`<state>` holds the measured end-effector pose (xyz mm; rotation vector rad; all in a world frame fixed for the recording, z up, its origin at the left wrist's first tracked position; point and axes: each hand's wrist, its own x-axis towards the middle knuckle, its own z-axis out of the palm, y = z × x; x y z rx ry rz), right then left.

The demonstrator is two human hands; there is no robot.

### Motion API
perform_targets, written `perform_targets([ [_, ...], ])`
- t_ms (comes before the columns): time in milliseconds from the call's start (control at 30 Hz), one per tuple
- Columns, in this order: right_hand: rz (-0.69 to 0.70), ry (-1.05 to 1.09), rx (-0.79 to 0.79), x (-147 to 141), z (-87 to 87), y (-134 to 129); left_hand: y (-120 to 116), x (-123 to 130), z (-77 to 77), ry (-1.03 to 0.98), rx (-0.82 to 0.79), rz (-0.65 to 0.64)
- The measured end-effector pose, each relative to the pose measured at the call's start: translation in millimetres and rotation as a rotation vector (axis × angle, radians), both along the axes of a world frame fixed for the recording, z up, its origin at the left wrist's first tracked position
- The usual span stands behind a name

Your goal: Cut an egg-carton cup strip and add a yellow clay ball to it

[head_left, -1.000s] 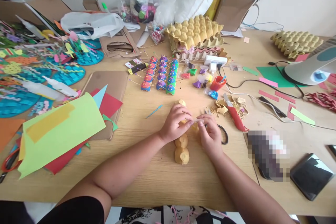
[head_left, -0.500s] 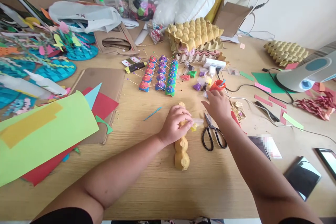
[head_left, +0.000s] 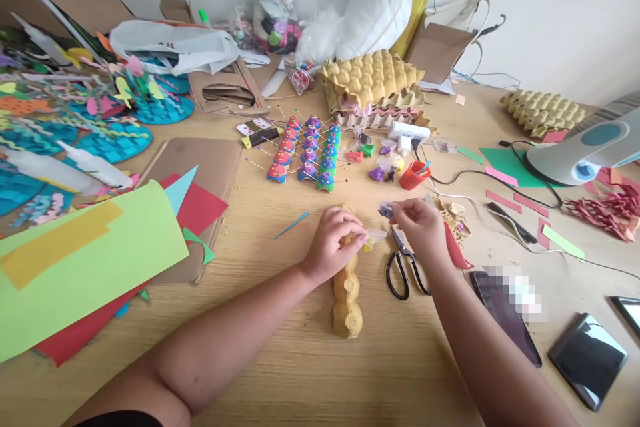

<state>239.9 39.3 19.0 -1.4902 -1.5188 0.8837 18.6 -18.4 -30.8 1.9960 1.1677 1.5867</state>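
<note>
The right hand (head_left: 423, 227) has come back from beside the red cup (head_left: 415, 177) with a small blue packet (head_left: 385, 210) pinched in its fingertips, so both hands now hold packets: the left hand (head_left: 334, 243), fingers curled over the far part of the tan egg-carton strip (head_left: 347, 287), grips a clear packet with yellow contents (head_left: 373, 239). Open black-handled scissors (head_left: 399, 253) lie just right of the strip on the wooden desk (head_left: 300, 367), with painted carton caterpillars (head_left: 327, 160) beyond and stacked egg trays (head_left: 373, 77) near the pale wall (head_left: 550, 13).
</note>
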Motion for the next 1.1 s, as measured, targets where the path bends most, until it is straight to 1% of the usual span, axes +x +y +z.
perform_targets([
  [67, 0.049, 0.17, -0.012, -8.1, -2.5, -8.6, 0.2, -0.6, -0.7, 0.023, -0.02, 0.014],
  [167, 0.085, 0.268, 0.031, -17.0, -7.6, -14.4, 0.0, -1.2, -3.3, 0.04, -0.029, 0.06],
  [233, 0.116, 0.274, 0.044, -18.9, -10.5, -16.3, -0.3, -1.5, -5.3, 0.039, -0.031, 0.101],
  [333, 0.202, 0.29, 0.01, -17.4, -12.8, -18.9, -0.7, -2.1, -6.0, 0.019, -0.026, 0.137],
  [433, 0.295, 0.314, -0.056, -14.6, -12.2, -21.1, -0.3, -3.3, -3.1, 0.001, -0.02, 0.106],
  [533, 0.371, 0.274, -0.084, -12.4, -10.2, -21.2, 0.5, -4.1, 0.6, -0.009, -0.018, 0.046],
  [633, 0.434, 0.24, -0.062, -10.7, -9.1, -20.0, 0.1, -3.8, 2.2, -0.022, 0.006, 0.022],
  [733, 0.49, 0.242, -0.019, -9.4, -9.7, -19.4, -2.0, -2.7, 1.6, -0.053, 0.017, 0.048],
  [867, 0.549, 0.191, 0.038, -8.2, -11.8, -20.9, -5.1, -1.4, -1.1, -0.114, -0.035, 0.073],
  [933, 0.548, 0.156, 0.069, -9.4, -13.5, -23.1, -5.7, -0.9, -2.9, -0.136, -0.064, 0.075],
  [1100, 0.463, 0.093, 0.159, -14.8, -17.1, -25.4, -4.8, 0.3, -6.5, -0.127, -0.078, 0.045],
])
